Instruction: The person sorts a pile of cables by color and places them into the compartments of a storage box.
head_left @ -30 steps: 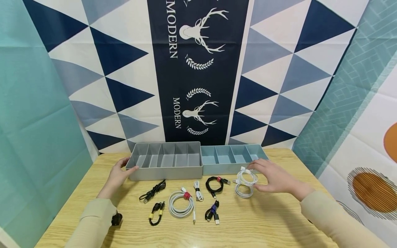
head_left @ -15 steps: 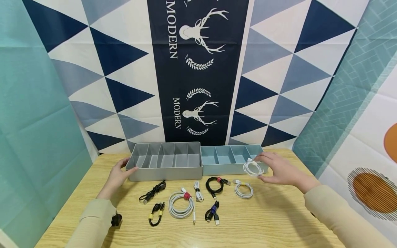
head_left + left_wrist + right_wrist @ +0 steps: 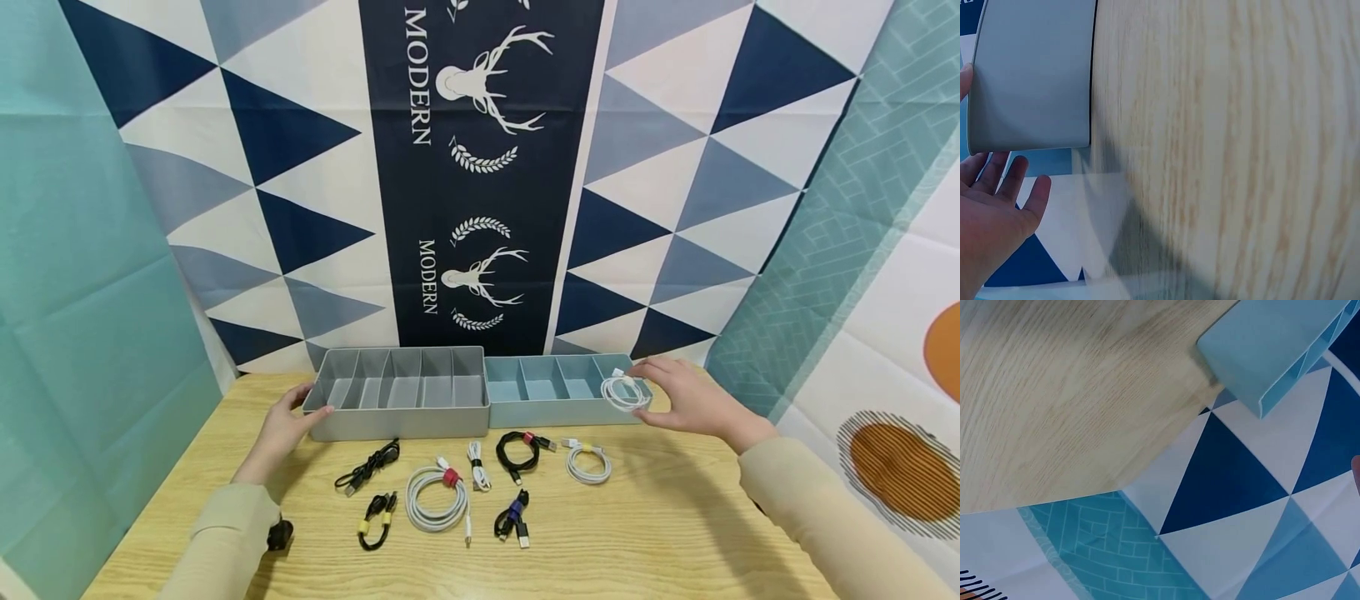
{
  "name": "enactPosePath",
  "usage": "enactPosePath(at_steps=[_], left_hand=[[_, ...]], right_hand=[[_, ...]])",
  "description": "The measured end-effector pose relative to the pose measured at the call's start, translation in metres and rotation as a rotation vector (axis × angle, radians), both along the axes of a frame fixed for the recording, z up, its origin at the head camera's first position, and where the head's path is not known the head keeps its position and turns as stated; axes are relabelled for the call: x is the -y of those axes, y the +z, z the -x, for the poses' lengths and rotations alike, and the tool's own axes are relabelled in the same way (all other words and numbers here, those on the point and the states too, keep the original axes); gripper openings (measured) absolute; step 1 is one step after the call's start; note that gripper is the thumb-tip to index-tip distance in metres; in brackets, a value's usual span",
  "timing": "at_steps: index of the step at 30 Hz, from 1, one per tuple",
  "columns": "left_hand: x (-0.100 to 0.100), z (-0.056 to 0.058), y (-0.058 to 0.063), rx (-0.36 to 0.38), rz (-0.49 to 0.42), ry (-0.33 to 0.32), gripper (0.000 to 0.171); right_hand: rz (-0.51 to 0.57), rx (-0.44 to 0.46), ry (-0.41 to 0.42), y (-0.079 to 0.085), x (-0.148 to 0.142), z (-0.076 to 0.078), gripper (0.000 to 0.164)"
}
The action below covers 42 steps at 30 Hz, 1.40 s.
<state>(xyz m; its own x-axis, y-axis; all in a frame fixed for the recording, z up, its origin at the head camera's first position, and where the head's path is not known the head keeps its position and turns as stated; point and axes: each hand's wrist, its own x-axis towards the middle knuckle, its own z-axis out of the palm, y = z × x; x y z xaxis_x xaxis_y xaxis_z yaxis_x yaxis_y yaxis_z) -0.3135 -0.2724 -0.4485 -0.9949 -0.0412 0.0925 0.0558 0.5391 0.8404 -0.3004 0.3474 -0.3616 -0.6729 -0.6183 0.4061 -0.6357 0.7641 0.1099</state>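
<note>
In the head view my right hand (image 3: 686, 398) pinches a coiled white cable (image 3: 624, 393) between thumb and fingertips. The coil hangs over the front right part of the blue divided box (image 3: 551, 412), overlapping its rightmost compartment. My left hand (image 3: 287, 427) grips the left end of the grey divided box (image 3: 401, 422), thumb at its front rim. In the left wrist view the left hand's fingers (image 3: 1036, 197) spread at the end wall of the grey box (image 3: 1035, 75). The right wrist view catches the end of the blue box (image 3: 1260, 344), but the cable is out of it.
Several coiled cables lie in front of the boxes, among them a white cable with a yellow tie (image 3: 588, 464), a black cable with a red tie (image 3: 517, 452) and a thick grey-white cable (image 3: 435, 498). A patterned cloth (image 3: 480, 183) hangs behind the wooden table (image 3: 637, 533).
The right hand has carried the white coil up and to the right, from above the yellow-tied cable to the blue box's right end. The left hand stays at the grey box.
</note>
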Motion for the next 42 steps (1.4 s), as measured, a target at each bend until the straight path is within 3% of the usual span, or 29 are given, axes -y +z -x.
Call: enactPosePath(at_steps=[12, 27, 36, 42], left_hand=[[0.001, 0.001, 0.0, 0.008, -0.001, -0.001, 0.088], [-0.001, -0.001, 0.003, 0.012, -0.004, 0.001, 0.085], [-0.001, -0.002, 0.003, 0.023, -0.006, -0.003, 0.083], [0.0, -0.001, 0.002, 0.009, -0.014, -0.021, 0.08]], right_hand=[[0.024, 0.029, -0.045, -0.002, -0.011, 0.013, 0.049], [0.049, 0.103, -0.196, -0.017, -0.029, 0.035, 0.051], [0.04, 0.167, -0.268, -0.028, -0.04, 0.04, 0.051], [0.041, 0.191, -0.271, -0.036, -0.045, 0.041, 0.051]])
